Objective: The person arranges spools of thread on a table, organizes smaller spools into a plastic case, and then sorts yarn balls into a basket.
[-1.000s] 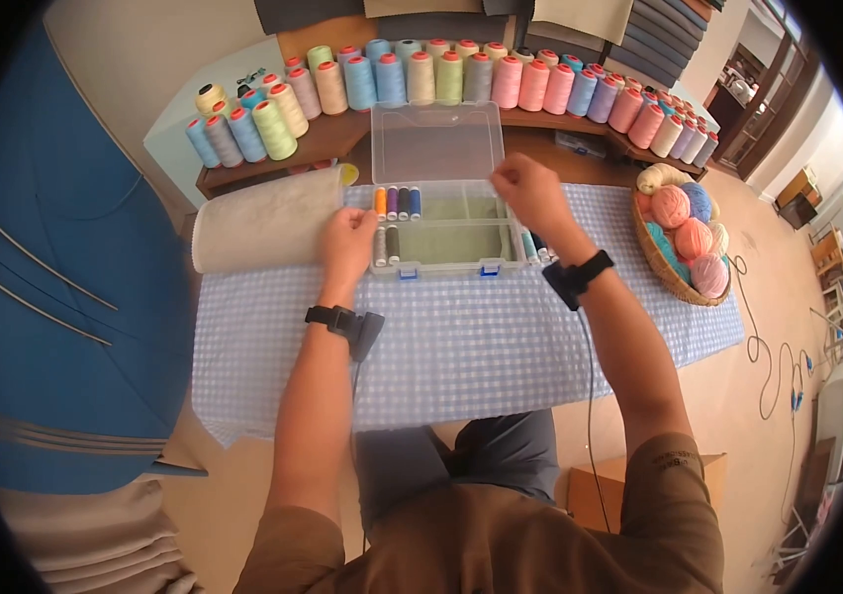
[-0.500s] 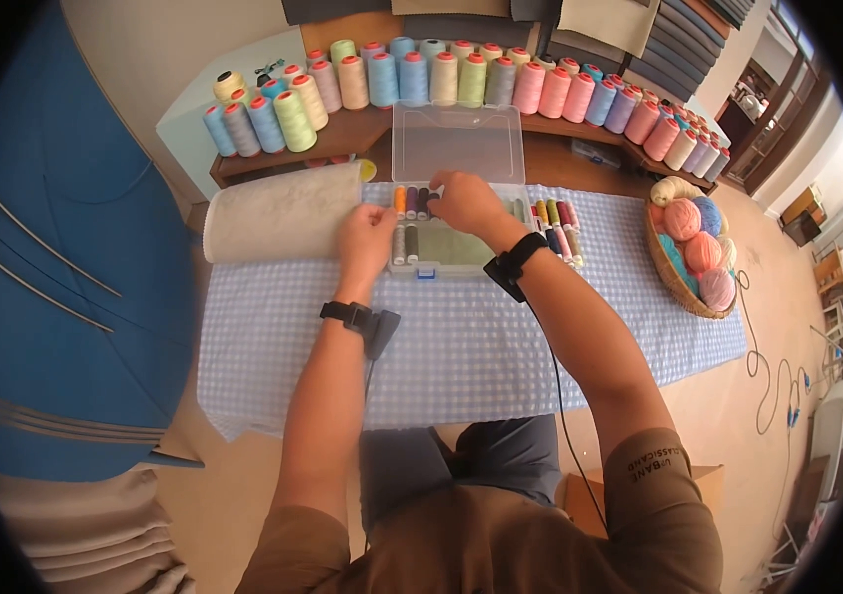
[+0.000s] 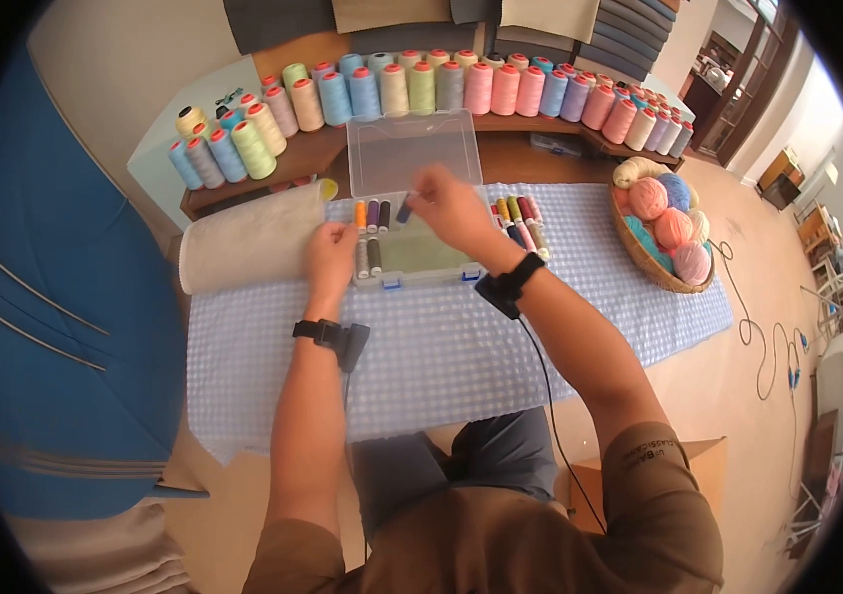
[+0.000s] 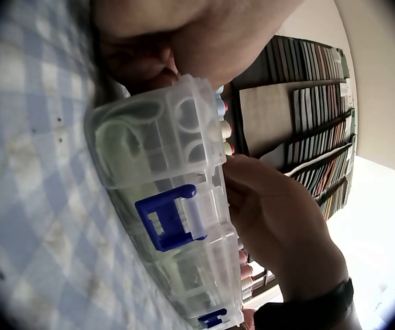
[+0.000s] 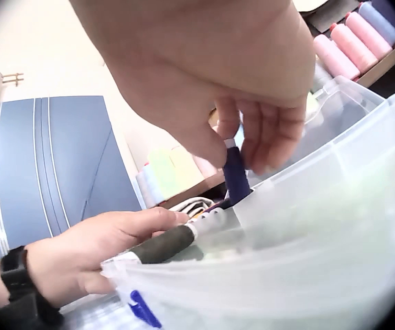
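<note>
My right hand point(image 3: 453, 210) pinches the upper end of a dark blue spool point(image 3: 405, 210), held tilted over the clear plastic box point(image 3: 421, 281). In the right wrist view the blue spool point(image 5: 236, 175) hangs between thumb and fingers, its lower end at the compartment wall. My left hand point(image 3: 330, 262) grips the box's left side, its fingers bent at the wall in the left wrist view. Beside it stand orange point(image 3: 361, 216), purple point(image 3: 373, 215) and black point(image 3: 384, 216) spools in the upper compartment, with two greyish spools point(image 3: 368, 257) below.
The box's transparent lid point(image 3: 412, 153) stands raised behind. More small spools point(image 3: 518, 223) lie at the box's right. A pale fabric roll point(image 3: 248, 233) is at the left, a yarn basket point(image 3: 654, 259) at the right. Large thread cones point(image 3: 394, 89) line the shelf behind.
My right hand has moved left from the box's right part, taken hold of the dark blue spool and lifted it from beside the black one. The left hand stays at the box's left side.
</note>
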A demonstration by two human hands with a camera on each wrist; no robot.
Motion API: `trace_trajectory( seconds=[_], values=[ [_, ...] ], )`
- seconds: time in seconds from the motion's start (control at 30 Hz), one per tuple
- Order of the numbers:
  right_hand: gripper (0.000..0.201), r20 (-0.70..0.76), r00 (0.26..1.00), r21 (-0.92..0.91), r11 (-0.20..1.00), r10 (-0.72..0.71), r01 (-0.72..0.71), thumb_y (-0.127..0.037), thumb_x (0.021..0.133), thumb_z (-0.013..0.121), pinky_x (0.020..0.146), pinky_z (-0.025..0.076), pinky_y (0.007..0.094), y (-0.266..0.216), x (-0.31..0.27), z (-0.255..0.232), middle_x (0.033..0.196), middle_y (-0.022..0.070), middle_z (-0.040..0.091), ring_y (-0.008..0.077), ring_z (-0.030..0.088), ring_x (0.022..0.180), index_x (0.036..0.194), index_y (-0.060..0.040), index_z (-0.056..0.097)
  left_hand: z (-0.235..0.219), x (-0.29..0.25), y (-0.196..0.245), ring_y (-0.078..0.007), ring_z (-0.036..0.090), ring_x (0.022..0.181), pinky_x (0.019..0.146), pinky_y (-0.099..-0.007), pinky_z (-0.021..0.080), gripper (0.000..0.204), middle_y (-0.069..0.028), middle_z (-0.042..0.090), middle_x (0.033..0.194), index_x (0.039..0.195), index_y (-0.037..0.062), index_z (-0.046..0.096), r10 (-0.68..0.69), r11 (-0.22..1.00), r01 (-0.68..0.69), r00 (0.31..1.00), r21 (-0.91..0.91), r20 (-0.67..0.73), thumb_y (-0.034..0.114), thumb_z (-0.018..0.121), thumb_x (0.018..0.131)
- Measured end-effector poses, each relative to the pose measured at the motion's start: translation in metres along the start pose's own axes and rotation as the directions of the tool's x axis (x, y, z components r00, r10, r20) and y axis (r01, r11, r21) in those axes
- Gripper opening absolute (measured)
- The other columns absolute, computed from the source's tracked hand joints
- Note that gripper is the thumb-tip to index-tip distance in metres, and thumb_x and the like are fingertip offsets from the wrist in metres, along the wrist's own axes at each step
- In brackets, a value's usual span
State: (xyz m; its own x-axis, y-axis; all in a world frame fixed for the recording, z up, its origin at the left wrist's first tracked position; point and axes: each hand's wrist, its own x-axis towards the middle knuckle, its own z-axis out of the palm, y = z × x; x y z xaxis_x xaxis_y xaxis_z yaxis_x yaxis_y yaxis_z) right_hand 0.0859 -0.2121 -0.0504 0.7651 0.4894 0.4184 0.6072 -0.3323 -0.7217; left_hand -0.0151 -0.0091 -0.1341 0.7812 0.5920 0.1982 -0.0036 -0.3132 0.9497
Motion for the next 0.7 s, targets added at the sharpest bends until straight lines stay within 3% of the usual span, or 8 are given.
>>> trace_trajectory(
  seconds=[0.07,0.13,0.2,0.23,0.33,0.53,0.63,0.7],
  values=[
    [0.025,-0.118,0.992,0.112,0.993,-0.033,0.047,-0.019,0.091,0.072,0.073,0.057,0.0423,0.024,-0.004,-0.03,0.09,0.0183,0.072,0.0338,0.073,0.082,0.106,-0.001,0.063,0.0,0.001,-0.003,-0.0113,0.06,0.073,0.067,-0.0287,0.048,0.025,-0.0041,0.069,0.083,0.098,-0.0017,0.068,-0.013,1.0,0.013,1.0,0.004,-0.006,0.023,0.069,0.098],
    [0.025,-0.169,0.976,0.22,0.97,0.14,-0.101,-0.018,0.093,0.071,0.065,0.058,0.0365,0.039,-0.007,-0.076,0.088,0.0136,0.072,0.0225,0.072,0.077,0.107,-0.0006,0.061,0.0,0.004,-0.007,-0.019,0.069,0.077,0.073,-0.0344,0.053,0.029,-0.011,0.074,0.087,0.099,-0.0024,0.07,-0.021,0.999,0.022,1.0,0.032,-0.023,0.026,0.07,0.095],
    [0.026,-0.248,0.936,0.305,0.937,0.251,-0.171,-0.016,0.093,0.071,0.062,0.057,0.0314,0.07,-0.01,-0.117,0.088,0.0106,0.071,0.0156,0.07,0.076,0.109,0.0025,0.06,0.0,0.005,-0.009,-0.0193,0.069,0.078,0.074,-0.0348,0.054,0.03,-0.0115,0.075,0.087,0.099,-0.0025,0.07,-0.03,0.999,0.03,0.999,0.032,-0.017,0.027,0.07,0.094],
    [0.029,-0.245,0.92,0.258,0.936,0.305,-0.242,-0.016,0.092,0.071,0.062,0.057,0.0309,0.079,-0.017,-0.136,0.088,0.0118,0.071,0.0166,0.07,0.074,0.109,0.0041,0.059,0.0,0.006,-0.009,-0.0195,0.07,0.078,0.074,-0.035,0.054,0.03,-0.0118,0.075,0.087,0.099,-0.0026,0.07,-0.033,0.999,0.034,0.999,0.032,-0.014,0.027,0.07,0.094],
    [0.034,-0.119,0.907,0.072,0.915,0.403,-0.397,-0.017,0.089,0.073,0.061,0.057,0.0302,0.114,-0.042,-0.173,0.087,0.0128,0.07,0.0178,0.07,0.069,0.11,0.0068,0.06,0.0,0.0,0.005,-0.0053,0.052,0.067,0.059,-0.0242,0.041,0.022,0.001,0.065,0.081,0.099,-0.0006,0.067,-0.044,0.998,0.044,0.999,0.041,-0.018,0.021,0.069,0.098],
    [0.034,-0.042,0.893,-0.193,0.873,0.448,-0.448,-0.023,0.085,0.076,0.064,0.056,0.0337,0.118,-0.071,-0.164,0.083,0.0142,0.073,0.0214,0.071,0.067,0.103,0.0039,0.067,0.0,0.0,0.005,-0.0052,0.052,0.066,0.059,-0.024,0.041,0.022,0.0014,0.064,0.08,0.098,-0.0006,0.067,-0.044,0.999,0.045,0.999,0.005,-0.008,0.021,0.07,0.098],
    [0.032,-0.058,0.886,-0.252,0.852,0.46,-0.459,-0.026,0.084,0.076,0.07,0.057,0.0365,0.117,-0.072,-0.156,0.085,0.0168,0.074,0.0261,0.072,0.071,0.098,0.0015,0.071,-0.002,-0.001,0.006,-0.017,0.067,0.074,0.072,-0.0326,0.053,0.028,-0.009,0.074,0.084,0.096,-0.0026,0.07,-0.063,0.998,0.063,0.998,0.015,-0.013,0.025,0.072,0.093],
    [0.031,-0.076,0.897,-0.34,0.834,0.435,-0.434,-0.028,0.084,0.076,0.074,0.058,0.0382,0.112,-0.074,-0.154,0.086,0.0185,0.075,0.0295,0.073,0.076,0.096,-0.0001,0.072,-0.002,-0.001,0.005,-0.0172,0.068,0.076,0.072,-0.0329,0.053,0.029,-0.0094,0.074,0.085,0.097,-0.0028,0.07,-0.052,0.999,0.052,0.999,0.0,-0.01,0.026,0.072,0.093]
  ],
)
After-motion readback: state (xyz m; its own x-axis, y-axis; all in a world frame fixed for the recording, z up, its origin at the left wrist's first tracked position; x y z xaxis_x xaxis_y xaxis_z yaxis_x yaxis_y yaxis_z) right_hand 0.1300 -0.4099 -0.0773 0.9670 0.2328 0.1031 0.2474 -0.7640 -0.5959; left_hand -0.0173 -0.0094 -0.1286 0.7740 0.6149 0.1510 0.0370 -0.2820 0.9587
